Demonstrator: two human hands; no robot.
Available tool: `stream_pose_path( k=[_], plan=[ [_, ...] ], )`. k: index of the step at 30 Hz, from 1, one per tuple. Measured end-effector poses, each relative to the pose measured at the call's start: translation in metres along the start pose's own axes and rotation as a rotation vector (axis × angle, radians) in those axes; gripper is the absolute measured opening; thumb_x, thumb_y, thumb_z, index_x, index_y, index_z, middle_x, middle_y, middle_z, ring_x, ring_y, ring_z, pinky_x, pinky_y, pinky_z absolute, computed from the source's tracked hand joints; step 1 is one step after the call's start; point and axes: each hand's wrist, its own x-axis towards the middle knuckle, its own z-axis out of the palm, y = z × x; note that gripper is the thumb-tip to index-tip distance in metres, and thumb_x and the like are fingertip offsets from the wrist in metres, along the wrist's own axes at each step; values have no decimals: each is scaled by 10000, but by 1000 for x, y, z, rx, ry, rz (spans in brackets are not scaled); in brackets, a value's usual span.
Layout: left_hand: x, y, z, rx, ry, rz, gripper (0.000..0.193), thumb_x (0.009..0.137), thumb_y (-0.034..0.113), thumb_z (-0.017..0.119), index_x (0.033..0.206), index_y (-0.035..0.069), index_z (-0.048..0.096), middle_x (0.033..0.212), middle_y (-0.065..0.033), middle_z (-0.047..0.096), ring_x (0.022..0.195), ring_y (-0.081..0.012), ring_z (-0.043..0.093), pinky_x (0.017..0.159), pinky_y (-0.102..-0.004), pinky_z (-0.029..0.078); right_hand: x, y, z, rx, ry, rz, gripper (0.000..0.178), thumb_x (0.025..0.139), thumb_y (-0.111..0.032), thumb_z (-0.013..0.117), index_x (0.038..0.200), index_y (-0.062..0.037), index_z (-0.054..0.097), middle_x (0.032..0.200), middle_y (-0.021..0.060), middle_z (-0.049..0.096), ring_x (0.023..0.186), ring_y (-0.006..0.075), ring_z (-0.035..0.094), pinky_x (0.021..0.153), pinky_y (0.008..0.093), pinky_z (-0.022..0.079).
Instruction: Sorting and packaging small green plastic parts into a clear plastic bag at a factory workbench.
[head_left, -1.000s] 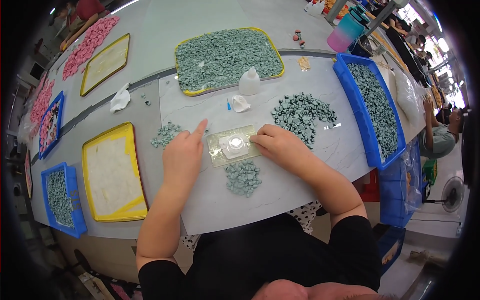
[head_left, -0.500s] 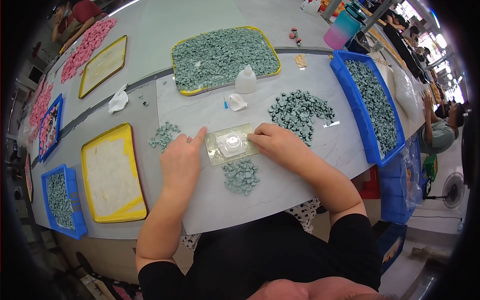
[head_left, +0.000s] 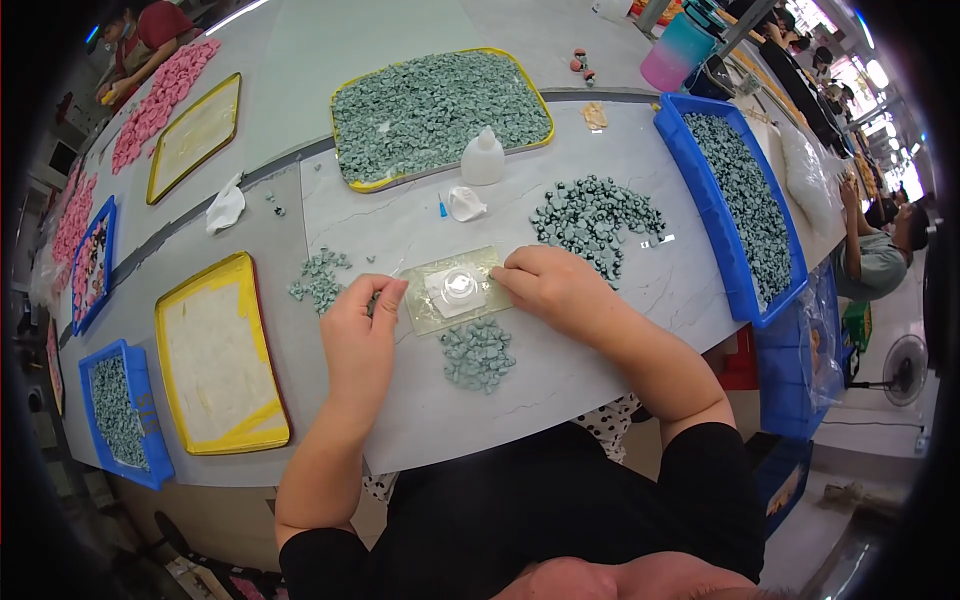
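A translucent, pale yellow-green plate [head_left: 425, 318] lies on the table before me, with a white piece and a clear round dish [head_left: 461, 286] on it. My right hand [head_left: 555, 288] is at the plate's right edge, fingers curled and pinched; whatever they hold is hidden. Just off the plate's left side is my left hand [head_left: 360, 325], thumb and forefinger drawn together, with their contents too small to make out. Beside it sits a small group of grey-green pieces [head_left: 320, 280]. Another heap of grey-green pieces [head_left: 478, 355] lies just below the plate.
Dark-tipped green pieces [head_left: 590, 220] are spread to the right. Behind stand a white squeeze bottle [head_left: 483, 158], crumpled white tissue [head_left: 466, 204] and a yellow-rimmed tray [head_left: 352, 184] full of green pieces. Blue bins [head_left: 785, 312] flank the table. At left lies a yellow-edged tray [head_left: 215, 360].
My left forefinger, earlier stretched out at the plate's upper left corner, has drawn back and closed toward the thumb. My right hand stays at the plate's right edge.
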Motion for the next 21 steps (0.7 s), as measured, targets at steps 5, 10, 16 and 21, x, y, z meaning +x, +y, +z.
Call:
stream_pose_path(
  k=[5,10,16,21],
  plan=[
    [1,-2,8,-910,-316,-495,162,887,128,505,954,-6,567,760,6,503,531,-51,368,447,-201,294,6,-1,1,62,228,-46,287,642,4,657,926,0,612,814,88,580,710,236,573,601,319,472],
    [1,0,10,-1156,-306,-540,165,869,59,484,969,-53,554,813,-28,510,570,-49,348,476,-192,299,11,0,8,42,323,-143,333,628,9,660,958,-4,616,815,82,581,682,216,564,564,305,452],
    [2,-8,11,-1214,-234,-501,184,866,63,509,1024,-32,512,817,-44,535,556,-50,345,480,-192,309,19,-2,16,-10,305,-204,329,638,-11,635,966,5,619,820,82,581,665,207,558,538,299,437],
    [2,-20,9,-1242,-245,-507,185,882,96,516,1025,-22,505,815,-51,541,542,-46,342,478,-192,310,24,-7,27,-25,295,-213,299,656,-26,607,950,21,626,834,82,578,670,209,562,541,300,441]
  ],
)
